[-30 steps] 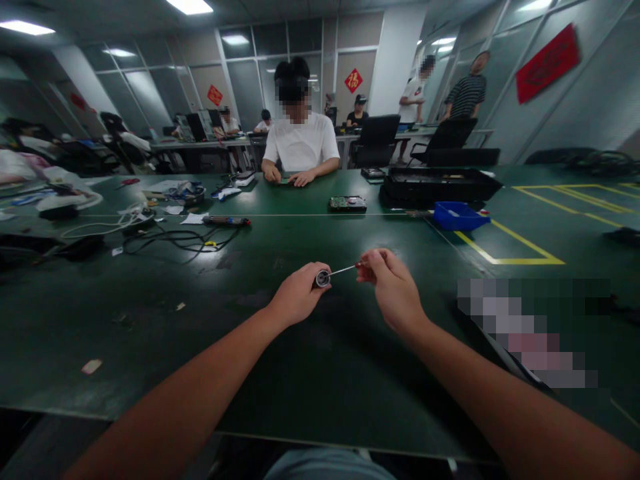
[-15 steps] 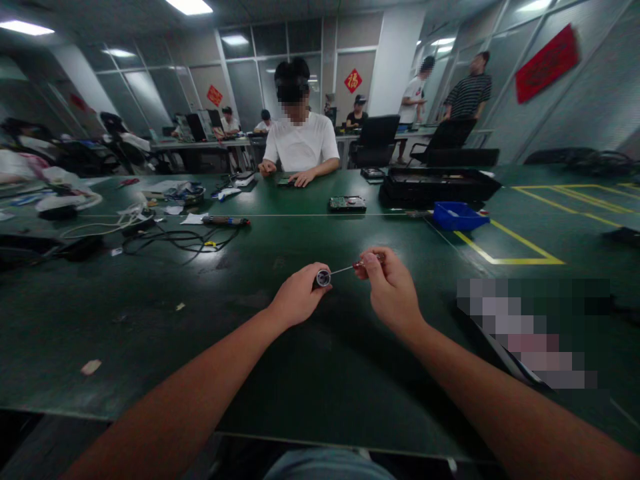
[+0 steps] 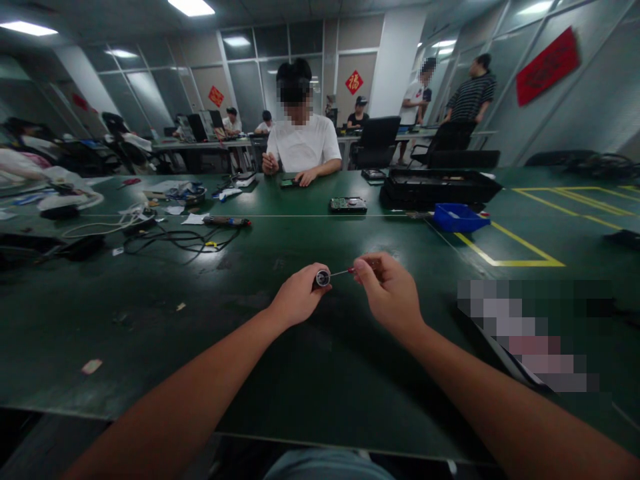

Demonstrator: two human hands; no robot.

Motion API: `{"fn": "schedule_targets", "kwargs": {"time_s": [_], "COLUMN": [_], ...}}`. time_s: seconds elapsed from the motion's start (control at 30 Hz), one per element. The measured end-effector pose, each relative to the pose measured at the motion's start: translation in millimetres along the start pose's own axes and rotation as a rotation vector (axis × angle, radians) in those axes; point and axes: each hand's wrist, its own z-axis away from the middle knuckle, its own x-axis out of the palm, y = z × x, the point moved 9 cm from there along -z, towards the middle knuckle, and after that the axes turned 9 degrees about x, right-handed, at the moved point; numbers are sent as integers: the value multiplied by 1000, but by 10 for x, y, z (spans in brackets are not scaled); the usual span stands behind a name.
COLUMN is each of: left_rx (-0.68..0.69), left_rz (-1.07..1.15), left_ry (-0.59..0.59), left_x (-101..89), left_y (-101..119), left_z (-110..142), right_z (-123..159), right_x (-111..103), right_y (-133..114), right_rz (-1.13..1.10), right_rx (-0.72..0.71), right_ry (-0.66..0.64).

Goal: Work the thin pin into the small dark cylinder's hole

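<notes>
Two things are in play in the head view, and you have one in each hand, right over the green counter [image 3: 320, 373]. Your left hand [image 3: 299, 293] is wrapped around a small round part [image 3: 323, 277], its pale ring of a mouth turned toward you. Across from it, your right hand [image 3: 393, 293] pinches the red handle of a thin screwdriver [image 3: 341, 272], thumb and fingers clamped on that grip. And the shaft runs straight to the part's mouth! Whether the tip sits inside or just rests against the rim, you can't tell from here.

Now, handling: that round part looks light and stiff, its rim perhaps smooth enough to slip, so its outer wall is your hold, with fingers clear of the mouth. Anything inside could be delicate; go gently. The screwdriver looks light too, its shaft slim and rigid; keep to the handle, since a sideways push could skid the tip toward your left fingers.

Beyond your hands lies a circuit-board device [image 3: 347, 204], a blue tray [image 3: 461, 217] off to its right, and a person in white [image 3: 303, 143] seated opposite.
</notes>
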Motion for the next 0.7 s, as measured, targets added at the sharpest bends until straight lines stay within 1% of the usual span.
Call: {"fn": "schedule_targets", "kwargs": {"time_s": [0.1,0.2,0.4,0.53,0.7], "left_rx": [-5,-8,-14,-1,-7], "left_rz": [4,7,-2,2,-4], "left_ry": [-5,-11,-17,-14,-14], "left_x": [6,17,20,14,12], "left_y": [-8,-19,-24,-4,-11], "left_z": [-1,-2,1,0,-4], "right_z": [24,43,59,83,100], "right_x": [-58,-75,-52,-36,15], "right_y": [-76,-112,-110,-176,-241], "right_rz": [146,199,218,212,200], "right_rx": [-37,-77,-115,-168,-232], "right_ry": [63,94,79,62,0]}}
